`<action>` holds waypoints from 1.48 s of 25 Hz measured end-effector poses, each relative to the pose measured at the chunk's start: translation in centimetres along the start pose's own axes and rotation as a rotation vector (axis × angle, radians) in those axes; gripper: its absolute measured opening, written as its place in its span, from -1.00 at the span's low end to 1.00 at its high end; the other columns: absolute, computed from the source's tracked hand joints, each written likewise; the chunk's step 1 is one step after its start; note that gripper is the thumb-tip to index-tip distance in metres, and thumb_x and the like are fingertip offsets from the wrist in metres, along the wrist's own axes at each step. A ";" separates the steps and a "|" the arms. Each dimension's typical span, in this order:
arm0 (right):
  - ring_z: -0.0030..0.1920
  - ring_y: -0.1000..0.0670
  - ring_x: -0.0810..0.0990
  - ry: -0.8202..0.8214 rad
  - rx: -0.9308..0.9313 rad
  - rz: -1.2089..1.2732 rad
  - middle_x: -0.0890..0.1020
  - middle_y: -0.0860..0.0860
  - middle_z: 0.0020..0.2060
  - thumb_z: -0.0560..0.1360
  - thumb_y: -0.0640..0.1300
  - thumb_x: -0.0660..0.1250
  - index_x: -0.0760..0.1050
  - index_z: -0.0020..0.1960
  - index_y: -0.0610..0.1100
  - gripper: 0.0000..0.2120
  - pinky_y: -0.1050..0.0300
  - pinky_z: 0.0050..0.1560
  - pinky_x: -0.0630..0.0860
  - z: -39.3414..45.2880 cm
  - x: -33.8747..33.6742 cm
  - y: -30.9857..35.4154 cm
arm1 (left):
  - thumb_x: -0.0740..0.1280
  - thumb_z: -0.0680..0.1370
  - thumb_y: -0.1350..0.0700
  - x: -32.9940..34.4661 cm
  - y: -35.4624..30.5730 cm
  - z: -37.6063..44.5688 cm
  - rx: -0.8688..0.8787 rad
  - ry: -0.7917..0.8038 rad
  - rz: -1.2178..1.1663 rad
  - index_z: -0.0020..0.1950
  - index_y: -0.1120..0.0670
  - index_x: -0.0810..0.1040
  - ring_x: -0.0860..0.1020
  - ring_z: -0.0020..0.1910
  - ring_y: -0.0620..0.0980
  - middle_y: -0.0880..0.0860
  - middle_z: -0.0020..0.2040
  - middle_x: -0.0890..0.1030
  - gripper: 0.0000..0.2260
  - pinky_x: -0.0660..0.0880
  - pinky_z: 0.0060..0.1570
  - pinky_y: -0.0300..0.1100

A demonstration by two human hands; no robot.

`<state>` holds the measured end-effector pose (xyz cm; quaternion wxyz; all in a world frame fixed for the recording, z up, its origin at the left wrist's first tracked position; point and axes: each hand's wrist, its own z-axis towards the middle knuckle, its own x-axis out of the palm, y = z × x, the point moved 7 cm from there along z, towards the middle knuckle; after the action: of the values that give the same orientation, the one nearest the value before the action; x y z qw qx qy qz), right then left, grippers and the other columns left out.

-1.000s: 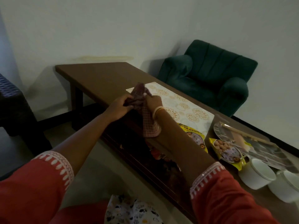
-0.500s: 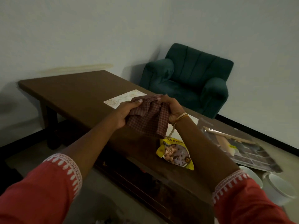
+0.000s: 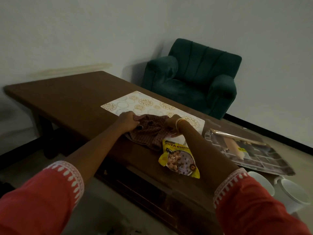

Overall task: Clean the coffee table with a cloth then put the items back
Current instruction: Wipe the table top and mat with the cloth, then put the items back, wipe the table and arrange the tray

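A red checked cloth (image 3: 149, 131) lies spread on the brown coffee table (image 3: 67, 99), over the near edge of a white patterned placemat (image 3: 144, 104). My left hand (image 3: 127, 122) grips the cloth's left end and my right hand (image 3: 172, 123) grips its right end, both pressed down on the tabletop. A yellow snack packet (image 3: 179, 160) lies just in front of the cloth, near my right forearm. Further right on the table lie a glossy magazine (image 3: 250, 151) with a roll on it and two white cups (image 3: 294, 192), partly hidden by my right sleeve.
A dark green armchair (image 3: 191, 77) stands behind the table against the wall. The table's left half is bare wood. A lower shelf shows under the tabletop's near edge. Floor lies to the left and in front.
The cloth, held bunched up in the air before, has been opened out and lowered onto the table and placemat. Both hands came down with it.
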<state>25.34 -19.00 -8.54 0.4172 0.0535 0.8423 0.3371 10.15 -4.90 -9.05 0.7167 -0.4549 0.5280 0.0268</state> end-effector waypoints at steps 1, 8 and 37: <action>-0.02 -0.18 0.60 -0.023 -0.032 -0.123 0.54 -0.21 0.21 0.58 -0.12 0.26 0.39 0.29 -0.29 -0.64 0.05 -0.30 0.53 -1.1 -0.7 0.1 | 0.36 0.51 -0.03 -0.4 -0.6 -0.6 0.033 -0.088 0.183 0.36 0.13 0.38 0.45 0.24 0.17 0.23 0.28 0.44 -0.53 0.44 0.12 0.00; 0.23 -0.17 0.53 0.225 0.067 -0.583 0.47 -0.14 0.35 0.44 0.18 0.41 0.30 0.47 -0.11 -0.28 -0.03 0.13 0.51 -6.5 -3.6 -4.0 | 0.33 0.53 -0.10 2.5 -8.7 -6.7 0.262 0.108 0.112 -0.03 0.17 0.59 0.64 -0.27 0.01 0.11 -0.14 0.66 -0.68 0.50 -0.32 -0.24; 0.10 -0.07 0.54 -0.075 -0.237 -0.676 0.55 -0.04 0.18 0.35 0.01 0.52 0.55 0.26 0.03 -0.51 0.07 0.05 0.58 -10.9 -10.7 -7.3 | 0.33 0.51 0.27 3.6 -8.9 -5.5 -0.099 -0.052 -0.961 0.17 0.10 0.43 0.62 -0.09 0.10 0.15 0.07 0.53 -0.74 0.63 -0.35 -0.04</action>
<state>25.61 -34.27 -1.33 0.5392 -0.2647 0.7514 0.2732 12.35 -15.44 -6.44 0.6383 -0.6801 0.2380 -0.2711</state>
